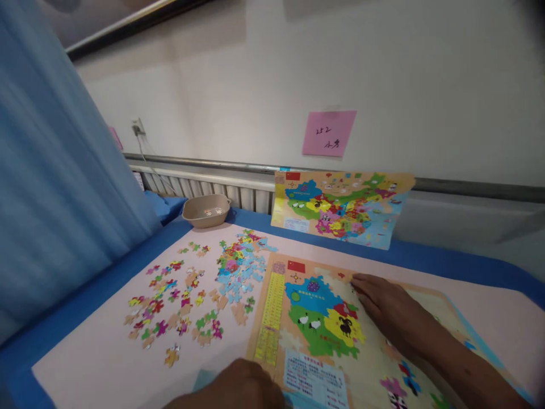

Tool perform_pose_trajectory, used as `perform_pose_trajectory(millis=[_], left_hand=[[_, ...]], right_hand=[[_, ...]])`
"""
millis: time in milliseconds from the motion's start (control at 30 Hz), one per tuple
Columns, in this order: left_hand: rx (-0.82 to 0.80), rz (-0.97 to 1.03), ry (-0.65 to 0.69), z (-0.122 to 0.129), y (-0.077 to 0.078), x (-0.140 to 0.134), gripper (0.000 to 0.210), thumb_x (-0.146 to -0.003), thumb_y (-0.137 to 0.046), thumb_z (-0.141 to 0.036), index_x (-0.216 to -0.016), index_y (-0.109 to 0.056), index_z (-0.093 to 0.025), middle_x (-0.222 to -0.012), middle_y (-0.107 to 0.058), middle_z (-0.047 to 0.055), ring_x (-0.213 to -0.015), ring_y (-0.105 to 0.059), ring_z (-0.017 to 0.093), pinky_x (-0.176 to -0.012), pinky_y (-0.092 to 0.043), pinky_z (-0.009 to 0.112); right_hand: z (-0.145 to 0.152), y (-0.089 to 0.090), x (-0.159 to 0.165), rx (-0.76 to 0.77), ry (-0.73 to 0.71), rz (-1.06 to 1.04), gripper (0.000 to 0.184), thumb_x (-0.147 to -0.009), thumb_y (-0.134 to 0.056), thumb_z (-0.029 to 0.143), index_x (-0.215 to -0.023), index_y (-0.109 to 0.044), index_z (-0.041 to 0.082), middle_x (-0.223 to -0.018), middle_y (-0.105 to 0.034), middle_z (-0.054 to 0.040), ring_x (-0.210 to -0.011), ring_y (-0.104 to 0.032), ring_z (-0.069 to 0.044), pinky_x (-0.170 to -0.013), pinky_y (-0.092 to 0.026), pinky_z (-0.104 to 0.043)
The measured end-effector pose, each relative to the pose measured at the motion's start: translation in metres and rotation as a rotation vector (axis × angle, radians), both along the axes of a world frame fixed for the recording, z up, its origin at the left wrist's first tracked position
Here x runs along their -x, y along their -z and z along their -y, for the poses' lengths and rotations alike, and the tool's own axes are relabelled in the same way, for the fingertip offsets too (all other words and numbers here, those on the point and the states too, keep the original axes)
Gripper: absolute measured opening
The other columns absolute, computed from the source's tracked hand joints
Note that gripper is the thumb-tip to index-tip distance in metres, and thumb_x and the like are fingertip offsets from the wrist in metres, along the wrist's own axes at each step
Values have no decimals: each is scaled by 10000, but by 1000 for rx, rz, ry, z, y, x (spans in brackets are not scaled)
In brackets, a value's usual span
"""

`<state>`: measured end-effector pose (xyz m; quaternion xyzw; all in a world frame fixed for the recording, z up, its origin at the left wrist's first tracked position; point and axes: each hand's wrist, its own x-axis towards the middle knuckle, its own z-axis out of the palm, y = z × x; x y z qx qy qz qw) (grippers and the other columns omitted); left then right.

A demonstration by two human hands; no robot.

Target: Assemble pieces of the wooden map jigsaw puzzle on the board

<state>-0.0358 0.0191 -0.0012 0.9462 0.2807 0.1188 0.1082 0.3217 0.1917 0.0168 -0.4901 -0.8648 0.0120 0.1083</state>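
Right hand [389, 309] lies flat with fingers spread on the wooden map puzzle board [306, 324], fingertips touching its upper middle, holding nothing. Left hand [238, 386] rests at the board's near-left corner (mostly cut off, so I cannot tell its grip). Loose colourful puzzle pieces [191, 295] lie scattered on the pink mat [97, 363] just left of the board.

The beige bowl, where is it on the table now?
In the head view, the beige bowl stands at the far left corner of the table, beside the blue curtain and beyond the loose puzzle pieces.
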Motion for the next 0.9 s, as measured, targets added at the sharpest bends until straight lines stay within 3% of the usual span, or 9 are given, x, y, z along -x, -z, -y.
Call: perform_pose_trajectory(millis=[33, 133, 167, 233, 367, 533, 733, 900], left_hand=[[25, -71, -40, -3, -18, 8, 263, -950, -728, -188, -792, -520, -222, -794, -689, -38, -664, -544, 132, -591, -363, 340], [168, -193, -488, -17, -64, 37, 230, -991, -566, -158, -768, -585, -210, -790, -697, 5, -684, -587, 166, -630, -329, 355], [174, -232, -682, -23, -73, 46, 256, -995, -514, -137, -763, -602, -200, -817, -705, 35, -735, -619, 192, -660, -334, 361], [199, -225, -846, -32, -81, 61, 262, -991, -482, -128, -780, -622, -196, -870, -715, 44, -807, -652, 209, -699, -335, 363], [213, -211, -839, -42, -71, 73, 228, -942, -484, -128, -770, -616, -199, -875, -703, 43, -823, -651, 210, -698, -311, 354], [224, -197, -891, -45, -62, 67, 178, -876, -501, -121, -754, -607, -196, -870, -699, 42, -809, -645, 199, -688, -298, 337], [158, -226, -956, -50, -47, 51, 314, -997, -480, -326, -756, -640, -202, -857, -746, 63, -795, -700, 220, -664, -269, 371], [207, -298, -968, -46, -50, 50, 311, -954, -494, -323, -700, -625, -201, -838, -786, 88, -816, -751, 266, -640, -244, 382]], right_hand=[[-1, 1, -1, -2, 1, -2, 608, -1057, -307, 468, -1309, -763, 154, -1423, -687, -174, -1306, -652, -343, -1175, -509, -534], [-4, 5, -3, -2, -5, -7, 607, -1051, -326, 490, -1323, -754, 156, -1437, -679, -166, -1320, -642, -338, -1187, -496, -530], [-4, 6, -4, 1, -7, -9, 603, -1048, -333, 491, -1319, -755, 156, -1437, -680, -165, -1322, -640, -340, -1189, -493, -532], [-6, 6, -4, 11, -14, -12, 589, -1040, -342, 478, -1301, -762, 157, -1426, -688, -167, -1319, -644, -345, -1189, -494, -537], [-6, 5, -3, -1, -8, -12, 591, -1028, -339, 474, -1287, -769, 161, -1415, -690, -175, -1304, -655, -362, -1164, -514, -559], [-6, 4, -3, -13, -10, -10, 606, -1036, -331, 495, -1295, -764, 159, -1429, -682, -178, -1309, -652, -367, -1167, -514, -563], [-7, 5, -3, -21, 8, -11, 612, -1032, -329, 501, -1288, -767, 159, -1417, -687, -182, -1309, -652, -374, -1164, -516, -566], [-10, 9, -4, -46, -4, -30, 595, -1012, -348, 506, -1247, -784, 177, -1386, -708, -172, -1273, -676, -366, -1143, -538, -564]])
